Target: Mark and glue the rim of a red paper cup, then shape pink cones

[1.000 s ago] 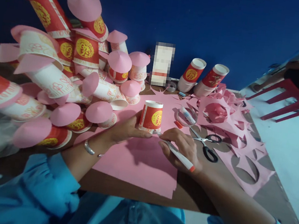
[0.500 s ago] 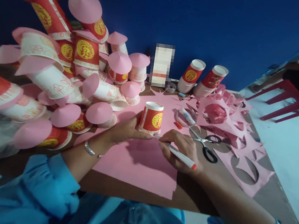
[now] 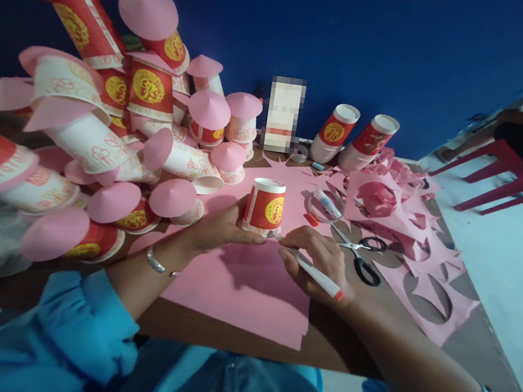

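Two hands on the job here. Your left hand [image 3: 226, 223] is wrapped loosely around the base of an upside-down red paper cup [image 3: 264, 206], fingers lying flat on the pink paper sheet [image 3: 240, 283] and pinning the cup in place. Your right hand [image 3: 318, 261] has its grip closed tight on a white marker [image 3: 316, 274] with a red end, tip pressed right against the cup's rim where it meets the paper. So the cup sits between both hands, touching each.

Just past your right hand, black-handled scissors [image 3: 360, 251] lie on the bench [image 3: 342, 348], with a tape roll [image 3: 325, 204] and a glue stick beyond them. Farther out to that side is a heap of pink paper scraps [image 3: 395, 207]. Off beyond your left hand there's a big pile of cups with pink cone lids [image 3: 119, 139], well clear of the grip.
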